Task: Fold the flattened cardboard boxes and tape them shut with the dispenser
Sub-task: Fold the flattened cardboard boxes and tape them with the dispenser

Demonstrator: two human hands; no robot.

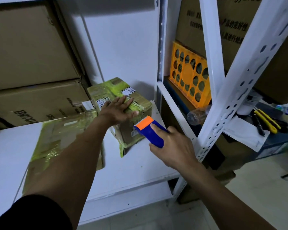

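1. Head view, surroundings: a white shelf [140, 163] lies under both hands. Big brown cartons [32, 47] are stacked to the left of the left hand.
2. To the right of the right hand, a white slotted rack post [231, 97] crosses the view and hides part of what is behind it. Past it stand an orange crate [189, 75], a clear bottle [198, 114] lying on its side, and yellow knives [268, 121] further right.
3. A second box [56, 138], blurred and wrapped in green tape, sits under the left forearm, which covers its near right part.
4. The box [106, 90], closed and bound in green tape, stands on the shelf just ahead of the right hand.
5. The left hand [119, 110] reaches forward on a straight arm, fingers spread flat and pressing on the top of the box.
6. The right hand [171, 145] grips the blue tape dispenser [150, 131], thumb on top. Its orange toothed end points at the box's near right side, just beside it; I cannot tell whether they touch.
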